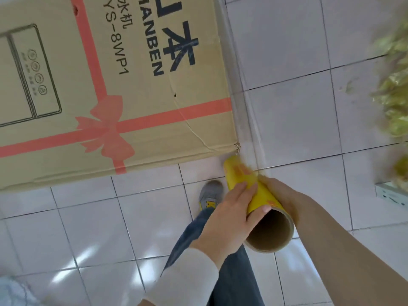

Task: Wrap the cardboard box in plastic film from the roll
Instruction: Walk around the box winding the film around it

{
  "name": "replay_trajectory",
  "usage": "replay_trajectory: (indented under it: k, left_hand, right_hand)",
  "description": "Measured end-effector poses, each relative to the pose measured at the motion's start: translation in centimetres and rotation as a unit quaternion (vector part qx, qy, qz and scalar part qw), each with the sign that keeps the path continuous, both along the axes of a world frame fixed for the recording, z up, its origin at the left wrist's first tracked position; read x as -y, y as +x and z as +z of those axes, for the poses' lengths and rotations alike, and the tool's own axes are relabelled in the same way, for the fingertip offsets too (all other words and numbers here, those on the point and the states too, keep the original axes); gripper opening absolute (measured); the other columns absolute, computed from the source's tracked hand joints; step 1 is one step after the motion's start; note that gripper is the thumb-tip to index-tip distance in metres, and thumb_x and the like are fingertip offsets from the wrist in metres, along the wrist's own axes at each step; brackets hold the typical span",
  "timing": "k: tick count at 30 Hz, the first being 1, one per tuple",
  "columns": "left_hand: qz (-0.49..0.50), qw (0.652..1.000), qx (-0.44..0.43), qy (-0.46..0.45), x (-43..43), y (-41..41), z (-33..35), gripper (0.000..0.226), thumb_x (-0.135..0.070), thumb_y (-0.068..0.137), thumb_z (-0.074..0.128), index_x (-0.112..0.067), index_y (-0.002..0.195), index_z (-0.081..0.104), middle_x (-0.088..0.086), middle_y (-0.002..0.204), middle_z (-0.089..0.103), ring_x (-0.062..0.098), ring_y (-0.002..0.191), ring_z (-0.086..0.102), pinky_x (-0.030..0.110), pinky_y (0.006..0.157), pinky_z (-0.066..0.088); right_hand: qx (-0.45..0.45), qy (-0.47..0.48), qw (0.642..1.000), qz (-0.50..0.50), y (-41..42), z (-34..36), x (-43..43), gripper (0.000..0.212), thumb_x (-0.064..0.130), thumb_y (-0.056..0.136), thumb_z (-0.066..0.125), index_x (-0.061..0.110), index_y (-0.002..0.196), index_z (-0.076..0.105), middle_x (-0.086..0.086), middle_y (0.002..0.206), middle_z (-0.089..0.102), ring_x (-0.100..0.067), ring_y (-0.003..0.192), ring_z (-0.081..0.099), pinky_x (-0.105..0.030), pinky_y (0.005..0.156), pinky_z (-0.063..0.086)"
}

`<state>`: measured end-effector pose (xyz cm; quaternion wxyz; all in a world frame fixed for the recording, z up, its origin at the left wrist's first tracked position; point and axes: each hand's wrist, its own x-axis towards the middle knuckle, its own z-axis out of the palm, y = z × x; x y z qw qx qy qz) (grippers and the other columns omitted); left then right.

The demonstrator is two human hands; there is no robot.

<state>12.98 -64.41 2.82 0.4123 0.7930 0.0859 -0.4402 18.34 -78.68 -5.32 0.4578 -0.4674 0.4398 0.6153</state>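
Observation:
A large brown cardboard box with a printed red ribbon and black lettering stands on the floor at upper left. Clear plastic film stretches along its right side, down to the box's near corner. There it meets a yellow film roll with a cardboard core, held just below that corner. My left hand grips the roll from the left, fingers curled over its top. My right hand grips it from the right, mostly hidden behind the roll.
White floor tiles spread all around. My jeans leg and a grey shoe stand just left of the roll. Green leafy plants and a white object sit along the right edge.

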Motion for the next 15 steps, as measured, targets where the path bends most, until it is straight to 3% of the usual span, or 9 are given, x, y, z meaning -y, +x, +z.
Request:
replay_trajectory:
  k: [3,5,8,11,13,15]
  left_hand:
    - [0.131,0.991,-0.012,-0.001,0.0,-2.9,0.1,0.081,-0.076,0.076,0.012,-0.035,0.146,0.022,-0.007,0.149,0.036,0.014,0.134,0.036,0.031,0.111,0.032]
    - [0.189,0.982,-0.015,-0.004,0.4,-5.1,-0.3,0.096,-0.089,0.065,0.004,-0.038,0.144,0.023,-0.008,0.143,0.043,0.011,0.129,0.043,0.029,0.106,0.039]
    - [0.259,0.965,-0.046,-0.010,0.8,-7.6,0.0,0.097,-0.092,0.060,0.011,-0.039,0.139,0.029,-0.010,0.136,0.048,-0.004,0.116,0.047,0.009,0.095,0.040]
    - [0.191,0.979,-0.065,0.023,-0.7,-8.6,0.4,0.102,-0.096,0.052,0.005,-0.037,0.128,0.038,-0.009,0.116,0.059,0.006,0.102,0.057,0.015,0.085,0.046]
    - [0.104,0.993,-0.053,0.020,-2.3,-7.7,0.8,0.093,-0.092,0.057,0.012,-0.038,0.130,0.034,-0.012,0.129,0.051,0.006,0.116,0.051,0.023,0.097,0.044]
    - [0.061,0.997,-0.048,-0.031,-3.5,-5.6,0.9,0.072,-0.075,0.074,0.036,-0.043,0.136,0.021,-0.020,0.144,0.031,-0.002,0.131,0.032,0.012,0.104,0.030]
  right_hand:
    - [-0.018,0.015,0.998,-0.060,-2.0,0.4,-0.1,0.046,0.049,0.094,0.042,0.008,0.096,0.061,-0.014,0.064,0.067,-0.023,0.052,0.064,-0.032,0.058,0.047]
    - [-0.033,0.002,0.993,-0.110,-3.5,0.6,0.0,0.052,0.055,0.085,0.054,0.011,0.110,0.062,-0.017,0.079,0.067,-0.028,0.062,0.064,-0.031,0.058,0.052]
    - [-0.030,0.007,0.993,-0.115,-5.2,0.6,-0.4,0.061,0.056,0.082,0.058,0.012,0.125,0.057,-0.021,0.098,0.065,-0.033,0.076,0.064,-0.036,0.067,0.053]
    - [-0.008,0.004,0.999,-0.051,-5.5,0.8,-1.1,0.053,0.050,0.088,0.055,0.008,0.121,0.054,-0.019,0.089,0.063,-0.030,0.074,0.061,-0.036,0.070,0.049]
    - [0.018,-0.005,1.000,-0.017,-5.5,0.6,-1.7,0.045,0.046,0.093,0.049,0.013,0.124,0.050,-0.016,0.091,0.061,-0.027,0.074,0.059,-0.034,0.066,0.047]
    - [0.016,0.001,1.000,-0.009,-5.6,0.6,-2.5,0.048,0.047,0.094,0.047,0.013,0.127,0.052,-0.016,0.093,0.064,-0.027,0.076,0.062,-0.034,0.064,0.048]
